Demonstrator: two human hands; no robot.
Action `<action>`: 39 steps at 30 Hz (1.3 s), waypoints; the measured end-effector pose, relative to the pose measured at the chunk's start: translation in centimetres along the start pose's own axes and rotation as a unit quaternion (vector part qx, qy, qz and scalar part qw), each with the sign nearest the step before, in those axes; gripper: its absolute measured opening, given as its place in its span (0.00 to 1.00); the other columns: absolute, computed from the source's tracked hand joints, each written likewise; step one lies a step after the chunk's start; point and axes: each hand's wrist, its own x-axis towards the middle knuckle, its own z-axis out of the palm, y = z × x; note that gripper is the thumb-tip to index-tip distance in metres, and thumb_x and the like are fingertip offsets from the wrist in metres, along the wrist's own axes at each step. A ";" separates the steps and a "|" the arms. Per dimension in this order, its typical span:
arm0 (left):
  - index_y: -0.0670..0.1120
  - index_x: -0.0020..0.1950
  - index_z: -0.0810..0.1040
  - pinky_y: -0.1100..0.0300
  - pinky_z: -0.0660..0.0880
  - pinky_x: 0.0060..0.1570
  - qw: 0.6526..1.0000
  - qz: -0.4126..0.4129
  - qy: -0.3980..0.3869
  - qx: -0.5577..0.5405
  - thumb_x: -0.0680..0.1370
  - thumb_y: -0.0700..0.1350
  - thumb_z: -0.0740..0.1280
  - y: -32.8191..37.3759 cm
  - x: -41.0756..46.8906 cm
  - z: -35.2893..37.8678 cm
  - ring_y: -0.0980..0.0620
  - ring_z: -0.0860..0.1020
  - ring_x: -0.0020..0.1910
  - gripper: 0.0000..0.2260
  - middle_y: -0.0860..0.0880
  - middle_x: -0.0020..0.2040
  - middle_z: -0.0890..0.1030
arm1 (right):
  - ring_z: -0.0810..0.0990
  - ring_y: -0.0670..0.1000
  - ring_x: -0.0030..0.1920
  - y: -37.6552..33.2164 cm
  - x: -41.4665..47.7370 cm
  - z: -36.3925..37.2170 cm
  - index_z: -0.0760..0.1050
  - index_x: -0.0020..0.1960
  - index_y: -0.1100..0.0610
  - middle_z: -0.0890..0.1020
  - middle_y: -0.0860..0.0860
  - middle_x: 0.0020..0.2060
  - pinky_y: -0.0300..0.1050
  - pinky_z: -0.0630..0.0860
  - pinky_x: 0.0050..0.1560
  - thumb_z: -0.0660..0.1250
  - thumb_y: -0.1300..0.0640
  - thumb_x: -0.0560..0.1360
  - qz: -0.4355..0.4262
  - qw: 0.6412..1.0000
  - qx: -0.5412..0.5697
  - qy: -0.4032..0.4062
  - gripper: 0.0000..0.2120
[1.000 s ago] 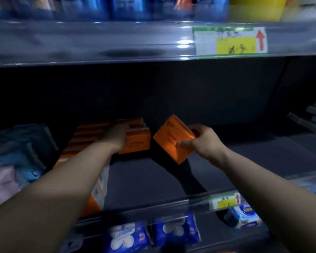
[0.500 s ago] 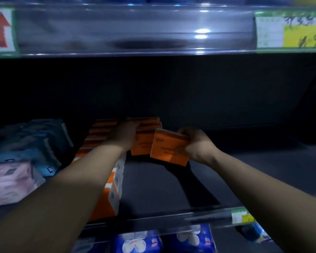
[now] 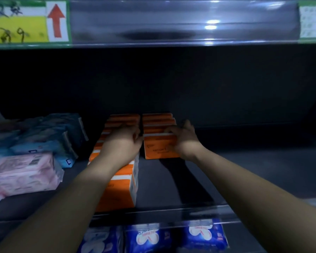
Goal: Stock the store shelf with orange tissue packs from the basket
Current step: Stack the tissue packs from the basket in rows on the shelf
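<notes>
We record both forearms bare along their visible length; the left hand (image 3: 123, 141) and right hand (image 3: 183, 143) are likewise bare.

Pink pack (image 3: 22, 172) & teal packs (image 3: 58, 136) at L; blue packs (image 3: 148, 238) below; price tag (image 3: 26, 22) above.

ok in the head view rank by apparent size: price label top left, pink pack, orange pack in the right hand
1. price label and pink pack: about alike, both cut by the frame edge, so unranked.
2. orange pack in the right hand: smallest, though it sits farther back.
</notes>
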 end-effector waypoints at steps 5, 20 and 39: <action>0.48 0.52 0.79 0.60 0.67 0.43 1.000 -0.005 0.025 0.007 0.76 0.50 0.64 0.0 -0.7 0.2 0.45 0.76 0.51 0.10 0.46 0.51 0.80 | 0.60 0.56 0.66 0.0 0.3 0.8 0.66 0.68 0.45 0.61 0.54 0.63 0.47 0.64 0.69 0.63 0.59 0.74 0.009 0.999 -0.019 0.025 0.24; 0.51 0.63 0.76 0.52 0.74 0.52 0.999 0.039 0.026 0.019 0.76 0.53 0.64 5.1 -3.0 0.4 0.42 0.77 0.56 0.17 0.45 0.57 0.79 | 0.73 0.58 0.61 2.3 -6.8 -3.6 0.72 0.66 0.54 0.75 0.56 0.61 0.49 0.70 0.63 0.68 0.60 0.70 -0.070 0.988 -0.057 0.125 0.24; 0.51 0.65 0.73 0.54 0.67 0.60 0.968 0.229 -0.081 -0.066 0.77 0.53 0.63 27.3 -11.5 8.5 0.46 0.71 0.61 0.17 0.50 0.62 0.75 | 0.72 0.57 0.65 18.8 -31.5 -14.8 0.71 0.68 0.57 0.75 0.54 0.64 0.48 0.64 0.67 0.71 0.56 0.70 0.131 0.961 -0.191 0.154 0.27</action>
